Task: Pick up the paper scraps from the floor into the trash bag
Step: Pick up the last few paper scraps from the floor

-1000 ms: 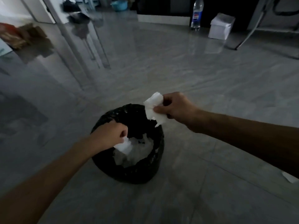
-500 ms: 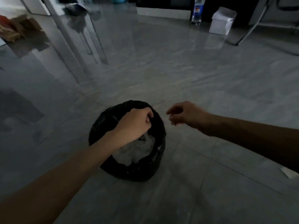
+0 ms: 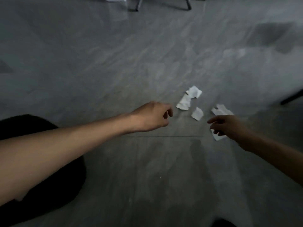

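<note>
The left hand is curling its fingers loosely, holding nothing. The right hand is spreading its fingers over white torn paper scraps on the grey shiny floor.

Dim, motion-blurred, wide-angle edge distortion
</note>
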Available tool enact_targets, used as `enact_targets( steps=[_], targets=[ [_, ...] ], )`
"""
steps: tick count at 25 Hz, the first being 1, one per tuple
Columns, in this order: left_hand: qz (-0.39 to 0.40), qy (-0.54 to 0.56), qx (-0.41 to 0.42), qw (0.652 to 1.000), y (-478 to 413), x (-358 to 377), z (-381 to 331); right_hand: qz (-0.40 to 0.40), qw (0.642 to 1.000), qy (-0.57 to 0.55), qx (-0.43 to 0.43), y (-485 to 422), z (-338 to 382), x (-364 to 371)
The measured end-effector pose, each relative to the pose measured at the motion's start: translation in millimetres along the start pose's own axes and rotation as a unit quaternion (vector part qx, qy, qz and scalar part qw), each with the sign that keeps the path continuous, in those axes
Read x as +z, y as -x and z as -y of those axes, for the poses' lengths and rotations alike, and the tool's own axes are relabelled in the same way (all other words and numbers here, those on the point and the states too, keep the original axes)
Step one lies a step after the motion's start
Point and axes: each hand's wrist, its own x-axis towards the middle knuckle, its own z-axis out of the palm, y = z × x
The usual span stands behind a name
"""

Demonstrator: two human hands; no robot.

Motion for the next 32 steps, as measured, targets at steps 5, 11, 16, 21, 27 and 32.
enact_targets(
  steps=[5,11,16,21,27,32],
  targets=[
    [0.092,-0.005,0.048,0.995,-81,67,-54,-0.07,0.991,0.112,0.024,-7,-103,-32],
    [0.059,-0.039,0.056,0.996,-146,138,-80,-0.149,0.956,0.253,0.002,-37,-165,-58],
    [0.036,-0.092,0.063,0.993,-188,193,-101,-0.119,0.967,0.226,-0.015,-61,-181,-59],
    [0.041,-0.114,0.103,0.987,-197,205,-87,-0.181,0.957,0.192,-0.124,-117,-148,-76],
    [-0.11,-0.094,0.031,0.989,-203,170,-51,-0.108,0.96,0.2,-0.164,-161,-118,-56],
    [-0.05,-0.085,-0.04,0.994,-216,165,-27,-0.201,0.97,0.04,-0.13,-150,-124,-57]
  ],
)
